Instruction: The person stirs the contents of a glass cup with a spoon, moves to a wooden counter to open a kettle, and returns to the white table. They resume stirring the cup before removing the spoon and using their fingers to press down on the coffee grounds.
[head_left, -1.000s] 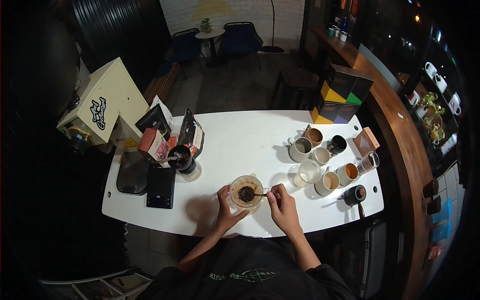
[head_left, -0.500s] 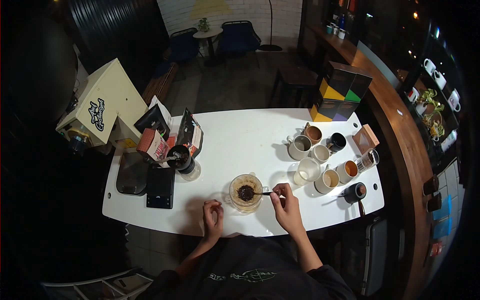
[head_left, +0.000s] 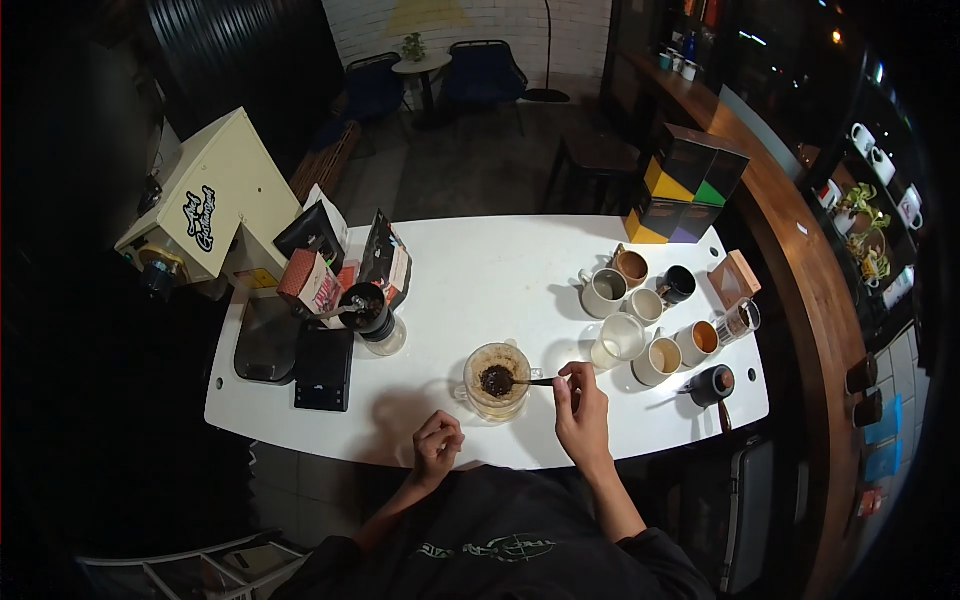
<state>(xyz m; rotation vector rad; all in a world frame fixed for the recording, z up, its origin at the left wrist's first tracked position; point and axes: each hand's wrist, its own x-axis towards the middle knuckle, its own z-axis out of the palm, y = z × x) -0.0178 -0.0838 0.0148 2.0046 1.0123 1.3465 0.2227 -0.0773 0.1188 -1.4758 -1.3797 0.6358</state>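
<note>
A pour-over coffee dripper [head_left: 514, 362] with dark wet grounds at its bottom sits on a glass server [head_left: 494, 411] near the table's front edge. My right hand [head_left: 582, 418] pinches the handle of a spoon [head_left: 537, 382], whose tip reaches down into the grounds. To the left and in front of the dripper, my left hand [head_left: 438, 446] is held with curled fingers and shows nothing in it. It is apart from the server.
Several cups, including a white mug [head_left: 604, 291], stand right on the white table [head_left: 480, 265] near a small dark pot [head_left: 712, 384]. At left are a hand grinder [head_left: 368, 312], black scale [head_left: 323, 370], coffee bags [head_left: 385, 262] and cream machine [head_left: 215, 190]. Boxes [head_left: 690, 185] are stacked at the back right.
My left hand has shifted slightly right and lower, its fingers more tightly curled. My right hand still holds the spoon in the dripper, its wrist turned a little. The whole view has shifted slightly.
</note>
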